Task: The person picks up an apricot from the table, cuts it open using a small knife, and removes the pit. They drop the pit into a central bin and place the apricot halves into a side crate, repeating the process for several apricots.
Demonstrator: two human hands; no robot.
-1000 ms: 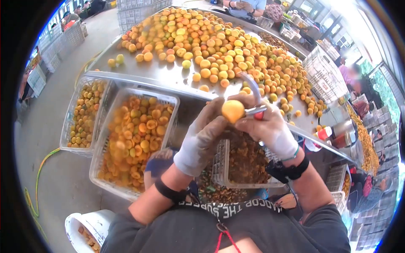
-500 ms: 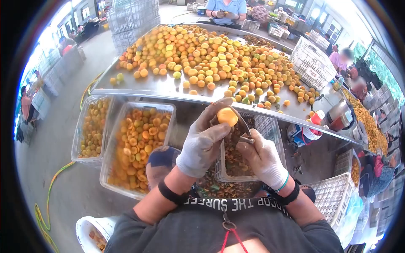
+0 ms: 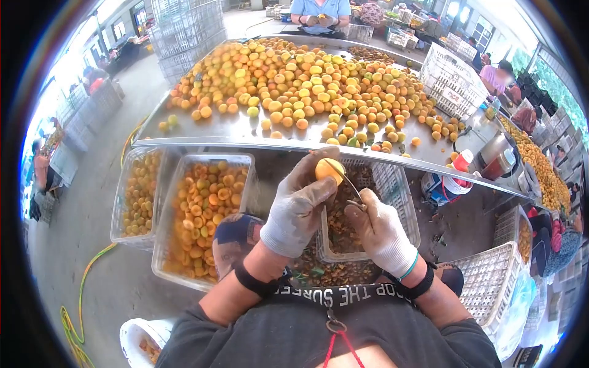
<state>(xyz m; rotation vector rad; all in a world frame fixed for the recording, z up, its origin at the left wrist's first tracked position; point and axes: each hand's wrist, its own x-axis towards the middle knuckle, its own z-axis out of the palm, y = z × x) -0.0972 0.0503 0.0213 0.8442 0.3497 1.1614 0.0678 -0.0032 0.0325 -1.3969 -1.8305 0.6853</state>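
Observation:
My left hand, in a stained white glove, is closed around a yellow-orange apricot. In my gloved right hand is a small knife, pinched at its handle. Its thin blade reaches up and left, lying across the face of the fruit. Below my hands stands a crate with brown pits and scraps in it. Just beyond, a heap of whole apricots covers much of the metal table.
Two crates of apricots, a nearer one and a farther one, stand left of my knees. A white bucket is at lower left. White crates sit on the table's right. Across it, a person handles fruit.
The knife blade has moved from the right side of the apricot to lie across its front. The apricot stays in my left hand. The whole view has shifted slightly.

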